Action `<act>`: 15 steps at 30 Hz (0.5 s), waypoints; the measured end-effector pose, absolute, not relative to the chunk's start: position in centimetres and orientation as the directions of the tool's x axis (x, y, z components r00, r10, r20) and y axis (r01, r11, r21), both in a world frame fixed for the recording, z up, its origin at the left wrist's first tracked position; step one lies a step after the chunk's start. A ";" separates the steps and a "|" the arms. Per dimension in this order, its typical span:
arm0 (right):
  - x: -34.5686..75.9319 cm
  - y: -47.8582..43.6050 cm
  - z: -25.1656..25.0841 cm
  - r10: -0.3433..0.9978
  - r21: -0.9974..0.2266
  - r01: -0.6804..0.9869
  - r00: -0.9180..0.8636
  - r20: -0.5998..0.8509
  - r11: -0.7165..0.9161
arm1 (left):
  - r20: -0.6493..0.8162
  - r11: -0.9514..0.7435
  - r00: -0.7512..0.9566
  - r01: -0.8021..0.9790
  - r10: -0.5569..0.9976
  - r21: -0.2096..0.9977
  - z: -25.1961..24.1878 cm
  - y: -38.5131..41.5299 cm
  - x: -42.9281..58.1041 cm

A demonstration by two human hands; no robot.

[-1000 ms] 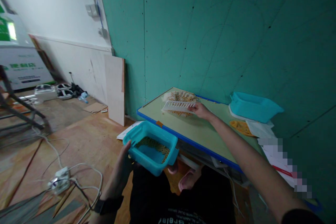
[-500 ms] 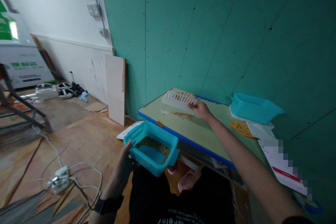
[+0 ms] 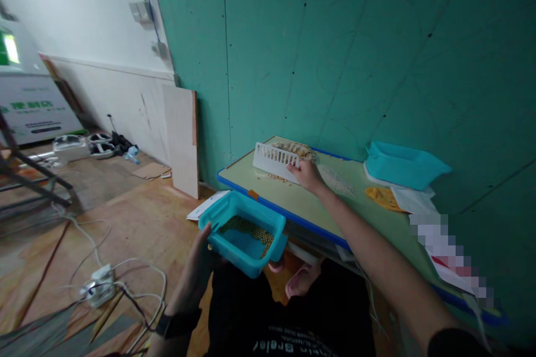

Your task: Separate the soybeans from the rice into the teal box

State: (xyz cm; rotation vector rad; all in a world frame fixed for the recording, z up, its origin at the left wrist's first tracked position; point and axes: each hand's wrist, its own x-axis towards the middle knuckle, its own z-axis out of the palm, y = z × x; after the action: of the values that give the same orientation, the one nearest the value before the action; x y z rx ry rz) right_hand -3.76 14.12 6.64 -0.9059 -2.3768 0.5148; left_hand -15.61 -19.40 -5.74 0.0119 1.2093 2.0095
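My left hand (image 3: 204, 251) grips the left side of a blue plastic bin (image 3: 247, 263), thumb on the rim, at the table's near edge. Yellowish beans (image 3: 247, 227) lie in a band across the bin's floor. My right hand (image 3: 309, 176) is closed on the right end of a white slotted plate (image 3: 274, 166), held tilted on its edge over the table. Behind the plate is a pile of mixed grains (image 3: 295, 149). A few beans (image 3: 278, 178) lie along its near side. Pale grains (image 3: 335, 179) are spread right of my right hand.
The pale green table (image 3: 293, 201) has a blue edge. At its right are a second blue bin (image 3: 406, 166), a yellow item (image 3: 383, 198) and white paper (image 3: 414, 203). Cables and a power strip (image 3: 99, 285) lie on the floor at left.
My right hand has moved left and nearer with the white plate, which now stands more upright and uncovers the grain pile and the pale grains. My left hand holds the bin as before.
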 end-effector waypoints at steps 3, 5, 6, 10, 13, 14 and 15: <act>-3.9 14.0 6.6 0.682 -0.537 0.459 -0.643 0.350 0.708 | -0.337 -0.237 -0.692 -0.593 0.639 0.769 -5.4 -19.2 -15.4; -3.9 13.8 6.6 0.677 -0.551 0.443 -0.648 0.349 0.707 | -0.322 -0.239 -0.699 -0.578 0.638 0.780 -5.2 -19.1 -15.2; -4.0 13.7 6.6 0.673 -0.557 0.432 -0.652 0.350 0.709 | -0.318 -0.246 -0.709 -0.570 0.629 0.784 -5.1 -19.1 -15.0; -4.0 13.4 6.7 0.644 -0.576 0.383 -0.676 0.357 0.722 | -0.323 -0.238 -0.707 -0.571 0.630 0.786 -5.5 -19.1 -14.9; -4.1 13.4 6.6 0.644 -0.576 0.384 -0.678 0.355 0.722 | -0.313 -0.219 -0.687 -0.570 0.656 0.792 -5.8 -19.2 -14.9; -4.1 13.5 6.5 0.643 -0.575 0.382 -0.677 0.358 0.723 | -0.298 -0.224 -0.693 -0.557 0.657 0.800 -5.8 -19.2 -14.9; -4.2 13.5 6.4 0.641 -0.576 0.378 -0.677 0.363 0.725 | -0.290 -0.226 -0.698 -0.547 0.654 0.806 -5.7 -19.2 -14.9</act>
State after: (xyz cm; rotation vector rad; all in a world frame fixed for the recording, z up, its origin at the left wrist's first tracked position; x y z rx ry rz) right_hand -4.17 13.55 6.39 -0.7707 -2.3728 0.6272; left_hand -14.86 -19.24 -5.68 0.1398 1.2461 1.9902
